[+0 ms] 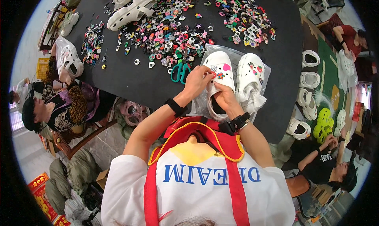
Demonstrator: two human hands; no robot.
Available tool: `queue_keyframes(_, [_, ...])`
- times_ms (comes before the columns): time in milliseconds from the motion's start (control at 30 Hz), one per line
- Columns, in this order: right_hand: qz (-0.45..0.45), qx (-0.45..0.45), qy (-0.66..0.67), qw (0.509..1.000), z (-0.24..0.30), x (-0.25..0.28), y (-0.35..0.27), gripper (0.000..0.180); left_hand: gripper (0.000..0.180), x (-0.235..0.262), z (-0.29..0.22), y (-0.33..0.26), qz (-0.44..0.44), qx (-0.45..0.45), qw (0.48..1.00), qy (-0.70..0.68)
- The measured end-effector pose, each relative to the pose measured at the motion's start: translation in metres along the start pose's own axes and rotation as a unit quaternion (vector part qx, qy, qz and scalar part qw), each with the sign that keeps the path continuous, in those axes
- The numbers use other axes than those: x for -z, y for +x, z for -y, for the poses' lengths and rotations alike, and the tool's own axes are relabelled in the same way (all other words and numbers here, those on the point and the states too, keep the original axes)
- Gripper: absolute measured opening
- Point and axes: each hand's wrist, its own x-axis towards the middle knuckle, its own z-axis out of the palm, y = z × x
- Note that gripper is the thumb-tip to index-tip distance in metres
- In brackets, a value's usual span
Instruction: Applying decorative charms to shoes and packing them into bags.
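You are working at a black table (130,78), bending over a white clog (218,74) that is lying on a clear plastic bag (237,52) near the table's near edge. Your left hand (197,80) is pressing its fingertips down on the clog's upper, pinching at a small charm (220,75) there; the fingers are curled tight on it, though whether they are truly gripping the charm or only pushing it is hard to tell. Your right hand (225,98) is wrapping around the clog's heel end and opening, clasping it firmly and holding it steady. A pink heart charm (226,67) is already sitting on the upper, just beyond your left fingertips.

Just beside it on the right, the second clog (250,76) is lying on the same bag, also carrying a few coloured charms (its strap is folding down toward you). Teal scissors (180,71) are lying on the table just left of your left hand. Beyond them, a wide scatter of loose charms (173,32) in many colours is spreading across the middle of the table, with another heap (244,19) farther right and a smaller one (92,42) at the left. More white clogs (132,9) are resting at the far edge.

You are wearing a black band on the left wrist and a black watch on the right. A person (59,107) is sitting at your left, and another person (323,163) at your lower right is sitting by a row of white and green clogs (312,96).
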Motion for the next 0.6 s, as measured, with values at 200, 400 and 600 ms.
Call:
queue_keyframes(200, [0.003,0.024,-0.024,0.999,-0.002,0.0,0.002,0.032,0.021,0.004,-0.002,0.006,0.027,0.017,0.999,-0.017])
queue_keyframes(400, [-0.01,0.016,-0.031,0.999,0.0,0.0,0.0,0.03,0.024,0.009,0.0,0.011,0.041,0.077,0.992,-0.091])
queue_keyframes(600, [0.029,0.006,0.007,1.0,0.002,-0.006,0.0,0.03,0.029,0.006,0.008,0.023,0.061,-0.073,0.994,0.062])
